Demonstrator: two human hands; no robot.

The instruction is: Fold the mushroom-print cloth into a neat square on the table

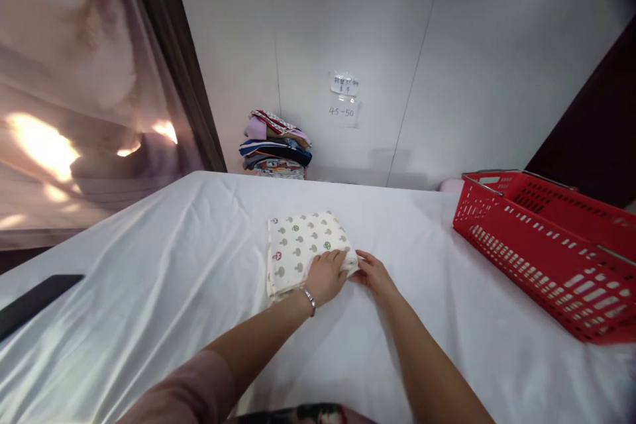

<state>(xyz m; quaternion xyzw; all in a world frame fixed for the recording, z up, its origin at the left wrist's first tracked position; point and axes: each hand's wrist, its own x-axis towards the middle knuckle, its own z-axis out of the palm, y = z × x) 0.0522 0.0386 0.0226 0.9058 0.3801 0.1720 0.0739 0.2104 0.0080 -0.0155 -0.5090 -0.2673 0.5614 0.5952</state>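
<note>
A folded white cloth [303, 242] printed with grey, green and red mushroom shapes lies on the white-covered table. My left hand [325, 276], with a bracelet at the wrist, rests on its near right corner, fingers on top and thumb at the edge, closed on the fabric. Just right of it, my right hand [373, 275] pinches the rolled edge at the same corner. The undersides of the fingers are partly hidden.
A red plastic basket [531, 238] with metal handles stands at the right. Several folded clothes are stacked in a pile [275, 146] beyond the far table edge. A dark flat object [40, 301] lies at the left. Paper signs [344, 99] hang on the wall.
</note>
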